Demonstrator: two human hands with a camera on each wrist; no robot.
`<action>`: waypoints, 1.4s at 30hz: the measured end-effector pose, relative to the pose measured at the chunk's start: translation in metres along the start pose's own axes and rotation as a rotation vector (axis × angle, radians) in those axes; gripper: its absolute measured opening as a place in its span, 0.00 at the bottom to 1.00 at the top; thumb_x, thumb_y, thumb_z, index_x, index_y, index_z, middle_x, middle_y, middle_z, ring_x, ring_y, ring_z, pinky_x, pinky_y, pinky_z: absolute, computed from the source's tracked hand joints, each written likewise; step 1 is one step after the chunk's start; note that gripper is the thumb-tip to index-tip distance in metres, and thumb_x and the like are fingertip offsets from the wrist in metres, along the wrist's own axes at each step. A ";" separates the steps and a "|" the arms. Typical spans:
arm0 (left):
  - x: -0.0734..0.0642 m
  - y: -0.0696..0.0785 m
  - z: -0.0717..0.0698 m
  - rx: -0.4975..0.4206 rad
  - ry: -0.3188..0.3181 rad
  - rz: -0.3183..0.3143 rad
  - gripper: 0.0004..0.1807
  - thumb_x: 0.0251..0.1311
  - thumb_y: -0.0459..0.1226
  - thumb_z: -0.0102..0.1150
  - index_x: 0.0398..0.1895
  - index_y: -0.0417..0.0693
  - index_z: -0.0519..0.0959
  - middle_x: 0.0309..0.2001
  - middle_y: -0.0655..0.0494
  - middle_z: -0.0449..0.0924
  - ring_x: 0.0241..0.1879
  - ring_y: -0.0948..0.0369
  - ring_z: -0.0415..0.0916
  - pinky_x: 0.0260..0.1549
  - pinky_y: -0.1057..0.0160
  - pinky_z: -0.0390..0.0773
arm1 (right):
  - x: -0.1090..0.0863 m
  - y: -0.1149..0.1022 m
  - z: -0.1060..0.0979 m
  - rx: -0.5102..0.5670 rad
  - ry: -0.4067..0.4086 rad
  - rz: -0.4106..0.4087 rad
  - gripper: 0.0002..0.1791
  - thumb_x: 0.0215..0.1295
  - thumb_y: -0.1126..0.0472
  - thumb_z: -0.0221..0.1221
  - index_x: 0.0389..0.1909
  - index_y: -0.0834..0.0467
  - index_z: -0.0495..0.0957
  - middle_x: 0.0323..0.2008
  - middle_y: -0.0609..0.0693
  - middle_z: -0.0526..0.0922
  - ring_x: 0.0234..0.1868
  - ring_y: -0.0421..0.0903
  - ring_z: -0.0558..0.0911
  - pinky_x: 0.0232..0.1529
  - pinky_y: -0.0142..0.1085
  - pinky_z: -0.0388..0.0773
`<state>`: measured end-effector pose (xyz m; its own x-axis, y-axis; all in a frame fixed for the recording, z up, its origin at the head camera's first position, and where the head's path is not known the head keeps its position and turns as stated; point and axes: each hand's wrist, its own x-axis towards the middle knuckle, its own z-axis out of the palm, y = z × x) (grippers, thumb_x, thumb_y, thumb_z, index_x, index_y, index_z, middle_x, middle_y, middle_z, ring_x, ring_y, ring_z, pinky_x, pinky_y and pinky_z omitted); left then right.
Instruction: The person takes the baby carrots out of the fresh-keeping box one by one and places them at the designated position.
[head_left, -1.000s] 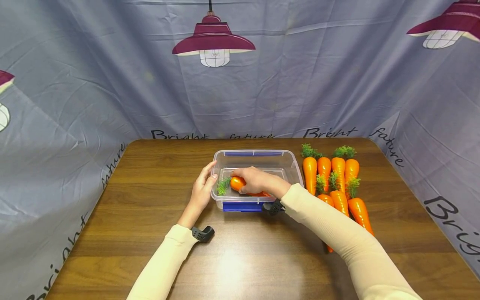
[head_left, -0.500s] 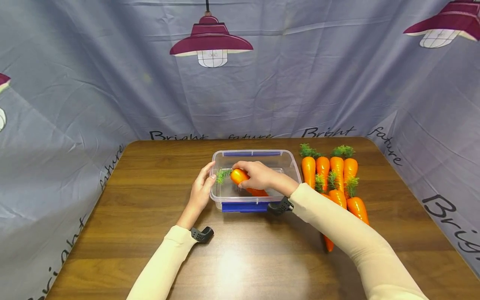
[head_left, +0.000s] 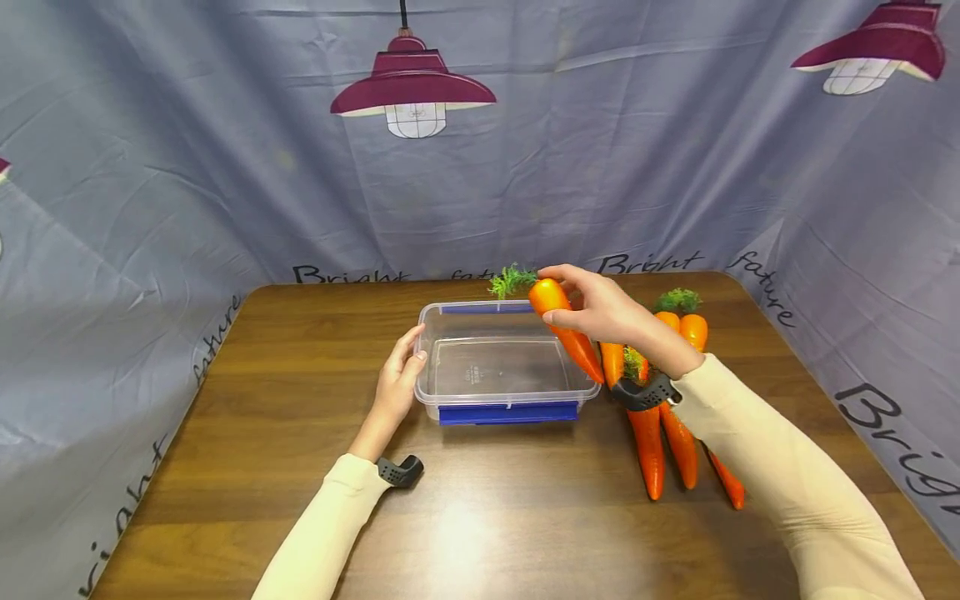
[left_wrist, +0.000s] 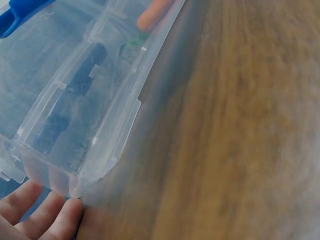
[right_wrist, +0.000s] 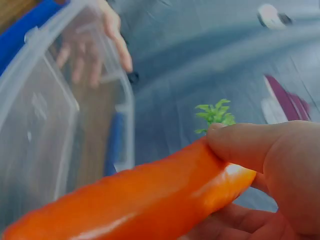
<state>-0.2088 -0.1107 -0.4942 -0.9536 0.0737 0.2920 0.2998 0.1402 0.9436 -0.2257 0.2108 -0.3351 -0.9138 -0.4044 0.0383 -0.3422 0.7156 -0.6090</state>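
My right hand [head_left: 600, 308] grips an orange carrot [head_left: 573, 337] by its thick upper end, thumb on one side and fingers on the other. The carrot is raised over the right part of a clear plastic container [head_left: 510, 397], its leafy green top [head_left: 512, 281] pointing left and its tip slanting down to the right rim. In the right wrist view the carrot [right_wrist: 140, 200] crosses the foreground. My left hand [head_left: 397, 379] rests with extended fingers against the container's left wall; its fingertips [left_wrist: 65, 210] touch the plastic in the left wrist view. Nothing lies inside the container.
Several more carrots [head_left: 648, 450] lie in rows on the wooden table [head_left: 315, 350] to the container's right, partly hidden by my right arm. A blue latch [head_left: 510, 413] runs along the container's front. A grey curtain [head_left: 300, 167] hangs behind the table.
The carrot has been lifted out of the container by my right hand and carried up and to the right. My left hand stays at the container's left side.
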 end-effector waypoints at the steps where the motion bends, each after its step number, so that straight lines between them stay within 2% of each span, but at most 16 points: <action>1: 0.000 0.000 0.000 0.001 0.002 -0.004 0.26 0.74 0.34 0.46 0.74 0.41 0.66 0.70 0.34 0.69 0.65 0.41 0.70 0.58 0.55 0.74 | -0.005 0.004 -0.006 -0.002 0.011 0.011 0.35 0.68 0.57 0.66 0.74 0.54 0.66 0.54 0.63 0.81 0.47 0.57 0.87 0.43 0.44 0.85; 6: -0.002 -0.001 -0.003 -0.020 0.002 -0.012 0.26 0.74 0.33 0.45 0.74 0.40 0.65 0.69 0.31 0.69 0.64 0.39 0.70 0.57 0.60 0.75 | -0.032 0.024 -0.033 -0.035 0.055 0.053 0.35 0.68 0.58 0.65 0.74 0.57 0.66 0.55 0.64 0.80 0.50 0.60 0.86 0.44 0.45 0.84; 8: -0.002 0.000 -0.003 -0.016 0.002 -0.012 0.26 0.74 0.33 0.45 0.74 0.41 0.65 0.70 0.32 0.69 0.65 0.39 0.70 0.57 0.61 0.74 | -0.043 0.033 -0.041 -0.053 0.075 0.063 0.34 0.68 0.58 0.65 0.73 0.58 0.67 0.56 0.65 0.80 0.54 0.61 0.84 0.49 0.48 0.83; 9: -0.002 0.000 -0.004 -0.015 0.003 -0.013 0.26 0.74 0.33 0.45 0.74 0.41 0.65 0.70 0.32 0.69 0.65 0.39 0.70 0.57 0.61 0.74 | -0.049 0.037 -0.044 -0.063 0.084 0.071 0.34 0.68 0.58 0.65 0.73 0.58 0.67 0.56 0.65 0.81 0.55 0.61 0.83 0.49 0.46 0.82; 12: -0.002 0.000 -0.005 -0.018 0.002 -0.020 0.26 0.75 0.33 0.45 0.75 0.41 0.65 0.70 0.32 0.69 0.65 0.38 0.70 0.58 0.54 0.76 | -0.065 0.052 -0.054 -0.093 0.105 0.099 0.34 0.68 0.57 0.65 0.72 0.59 0.67 0.56 0.67 0.81 0.56 0.63 0.82 0.48 0.45 0.81; 15: -0.002 0.000 -0.005 -0.014 0.004 -0.023 0.26 0.75 0.33 0.45 0.75 0.42 0.65 0.69 0.31 0.69 0.64 0.39 0.71 0.58 0.51 0.76 | -0.081 0.070 -0.061 -0.103 0.112 0.148 0.35 0.68 0.55 0.65 0.73 0.59 0.65 0.57 0.68 0.80 0.54 0.64 0.83 0.42 0.37 0.79; 16: -0.003 0.001 -0.005 -0.014 0.005 -0.022 0.26 0.75 0.33 0.45 0.75 0.42 0.65 0.69 0.31 0.70 0.64 0.39 0.71 0.58 0.51 0.76 | -0.087 0.076 -0.064 -0.103 0.111 0.164 0.36 0.69 0.55 0.64 0.74 0.59 0.65 0.57 0.69 0.80 0.53 0.64 0.83 0.41 0.37 0.79; 18: -0.003 0.001 -0.004 -0.008 0.006 -0.021 0.26 0.75 0.33 0.45 0.75 0.42 0.65 0.68 0.31 0.70 0.63 0.39 0.72 0.57 0.54 0.76 | -0.098 0.089 -0.067 -0.094 0.129 0.190 0.36 0.69 0.55 0.65 0.73 0.61 0.65 0.56 0.69 0.80 0.49 0.55 0.85 0.38 0.32 0.78; 20: -0.002 0.001 -0.003 -0.006 0.007 -0.015 0.26 0.74 0.33 0.45 0.74 0.41 0.65 0.68 0.31 0.70 0.63 0.39 0.72 0.56 0.56 0.77 | -0.110 0.101 -0.069 -0.094 0.155 0.203 0.35 0.69 0.55 0.65 0.72 0.62 0.65 0.55 0.70 0.80 0.45 0.38 0.83 0.35 0.29 0.77; 23: -0.001 0.001 -0.002 -0.008 0.000 -0.017 0.26 0.75 0.33 0.45 0.75 0.42 0.65 0.69 0.31 0.70 0.64 0.38 0.71 0.58 0.53 0.76 | -0.127 0.118 -0.070 -0.085 0.199 0.215 0.34 0.68 0.57 0.65 0.71 0.66 0.66 0.53 0.74 0.81 0.39 0.19 0.73 0.32 0.28 0.77; 25: -0.001 0.000 -0.002 -0.010 -0.005 -0.014 0.26 0.75 0.33 0.45 0.75 0.42 0.65 0.69 0.32 0.70 0.65 0.38 0.71 0.59 0.50 0.75 | -0.138 0.128 -0.068 -0.051 0.199 0.238 0.35 0.69 0.58 0.64 0.71 0.68 0.64 0.53 0.77 0.79 0.37 0.16 0.71 0.30 0.30 0.79; 31: 0.000 0.001 -0.003 -0.013 -0.003 -0.006 0.27 0.74 0.33 0.44 0.75 0.40 0.64 0.70 0.33 0.69 0.65 0.39 0.71 0.59 0.50 0.76 | -0.163 0.152 -0.060 -0.003 0.170 0.318 0.36 0.71 0.58 0.62 0.72 0.70 0.60 0.55 0.81 0.76 0.35 0.19 0.73 0.28 0.33 0.82; 37: 0.000 0.000 -0.003 -0.013 -0.002 -0.009 0.26 0.74 0.34 0.44 0.75 0.41 0.65 0.70 0.32 0.69 0.65 0.39 0.70 0.59 0.54 0.75 | -0.179 0.171 -0.047 0.043 0.147 0.377 0.37 0.72 0.57 0.60 0.73 0.72 0.57 0.55 0.82 0.75 0.34 0.24 0.76 0.28 0.37 0.82; 42: -0.001 -0.002 -0.001 -0.002 -0.008 -0.008 0.26 0.75 0.34 0.45 0.75 0.42 0.65 0.69 0.30 0.70 0.65 0.38 0.71 0.59 0.53 0.75 | -0.191 0.186 -0.035 0.097 0.140 0.405 0.37 0.72 0.58 0.60 0.72 0.74 0.55 0.54 0.81 0.76 0.33 0.27 0.79 0.28 0.37 0.82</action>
<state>-0.2088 -0.1118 -0.4962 -0.9557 0.0809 0.2831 0.2921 0.1393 0.9462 -0.1228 0.4414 -0.4277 -0.9932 -0.0161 -0.1156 0.0657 0.7411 -0.6682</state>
